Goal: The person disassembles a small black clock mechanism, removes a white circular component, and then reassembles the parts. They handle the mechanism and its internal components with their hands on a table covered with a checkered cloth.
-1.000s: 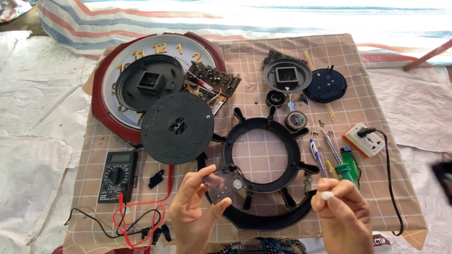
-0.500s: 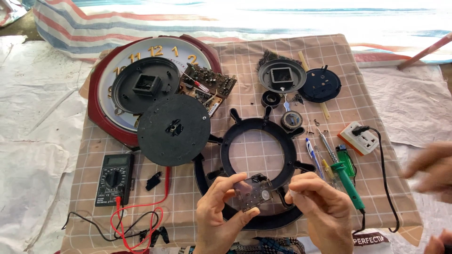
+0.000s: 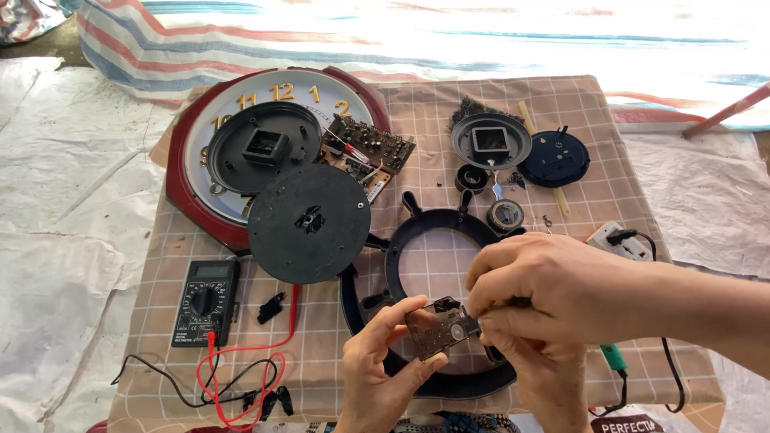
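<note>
My left hand [image 3: 377,373] rises from the bottom edge and holds a small clear plastic clock movement [image 3: 437,330] by its left side. My right hand [image 3: 549,385] holds the movement's right end from below and is mostly covered. Another person's hand [image 3: 561,293] reaches in from the right over my right hand. Its fingertips pinch a small dark part at the movement's right edge. All three hands hover over the lower half of a black spoked ring frame [image 3: 417,232].
On the checked cloth [image 3: 634,168] lie a red-rimmed wall clock face [image 3: 188,136], a black disc [image 3: 309,224], a circuit board [image 3: 369,148], a multimeter [image 3: 204,301] with red and black leads [image 3: 241,377], grey [image 3: 491,140] and dark blue [image 3: 553,158] round parts, a white power strip [image 3: 622,240] and a green-handled tool [image 3: 613,357].
My hands came together on the clear movement, which shifted right over the ring. Another person's hand moved in from the right edge and now covers my right hand.
</note>
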